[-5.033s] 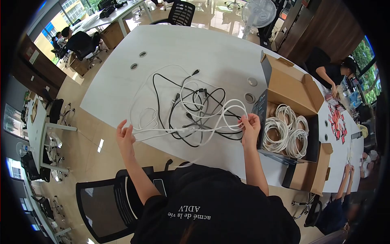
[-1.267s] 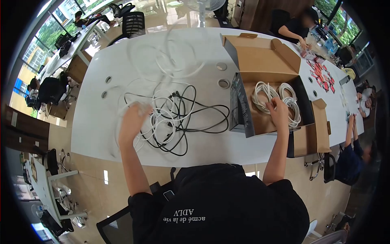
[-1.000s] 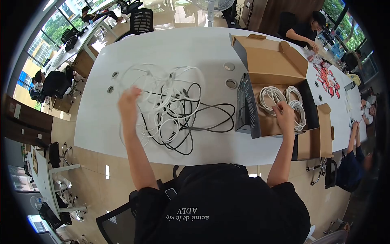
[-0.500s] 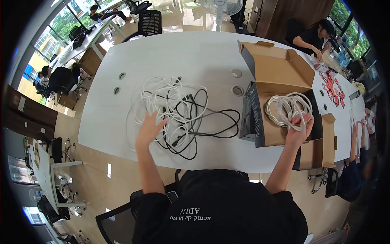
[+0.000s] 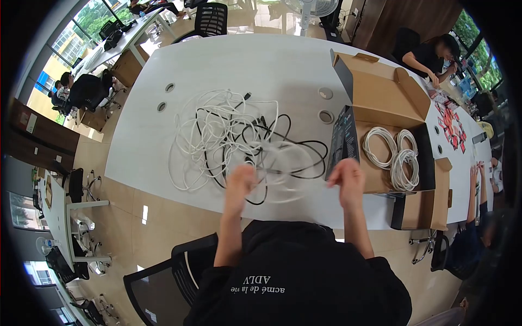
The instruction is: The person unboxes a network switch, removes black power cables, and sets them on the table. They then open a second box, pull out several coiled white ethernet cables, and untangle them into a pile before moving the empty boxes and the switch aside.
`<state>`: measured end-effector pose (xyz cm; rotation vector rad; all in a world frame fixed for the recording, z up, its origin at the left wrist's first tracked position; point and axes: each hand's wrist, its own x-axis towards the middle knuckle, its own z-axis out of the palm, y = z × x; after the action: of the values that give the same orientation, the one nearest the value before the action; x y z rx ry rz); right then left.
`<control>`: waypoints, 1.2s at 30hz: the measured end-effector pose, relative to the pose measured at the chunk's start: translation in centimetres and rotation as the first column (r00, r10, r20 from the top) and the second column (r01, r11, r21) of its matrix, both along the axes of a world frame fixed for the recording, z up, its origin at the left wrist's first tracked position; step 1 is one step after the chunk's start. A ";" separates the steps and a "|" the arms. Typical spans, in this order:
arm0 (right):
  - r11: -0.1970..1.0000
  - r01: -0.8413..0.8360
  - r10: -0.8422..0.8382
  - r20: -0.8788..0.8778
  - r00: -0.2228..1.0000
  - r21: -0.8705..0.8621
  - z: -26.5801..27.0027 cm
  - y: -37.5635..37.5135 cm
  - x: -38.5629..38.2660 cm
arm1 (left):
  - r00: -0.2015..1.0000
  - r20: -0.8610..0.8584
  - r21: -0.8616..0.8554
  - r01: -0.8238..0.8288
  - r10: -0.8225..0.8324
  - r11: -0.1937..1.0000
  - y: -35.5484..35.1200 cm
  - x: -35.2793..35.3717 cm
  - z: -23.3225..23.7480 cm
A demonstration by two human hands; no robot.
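Note:
My left hand [image 5: 241,183] is closed at the near edge of the cable pile, beside a motion-smeared loop of white cable [image 5: 285,200] that it appears to grip. My right hand [image 5: 348,178] hovers in front of the box, to the right of that loop; its fingers are bent but blurred. Beyond the left hand lies a tangle of white cables [image 5: 217,127] and black cables [image 5: 310,175] on the table. In the open cardboard box [image 5: 389,113], several coiled white cables [image 5: 404,169] lie together.
The white table [image 5: 244,60] has round cable holes [image 5: 325,117]. Red-and-white packets [image 5: 450,127] are spread at the right, near a seated person [image 5: 429,57]. Another person's arms [image 5: 478,185] reach in at the far right. An office chair [image 5: 211,20] stands behind the table.
My right hand has left the coil inside the box and moved left, out in front of it. My left hand has come nearer and rightward, with a white loop now swinging between the hands.

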<state>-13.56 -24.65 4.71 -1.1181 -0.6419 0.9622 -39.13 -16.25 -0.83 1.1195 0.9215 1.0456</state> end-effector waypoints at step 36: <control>0.962 -0.082 0.043 0.152 0.987 0.259 4.1 -1.7 3.6 | 0.804 -0.428 0.262 -0.326 0.412 0.908 4.4 -12.6 4.2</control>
<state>-9.95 -26.32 8.79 -0.9386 -0.9025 0.8251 -51.75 -11.82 3.37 1.4153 1.5149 1.2092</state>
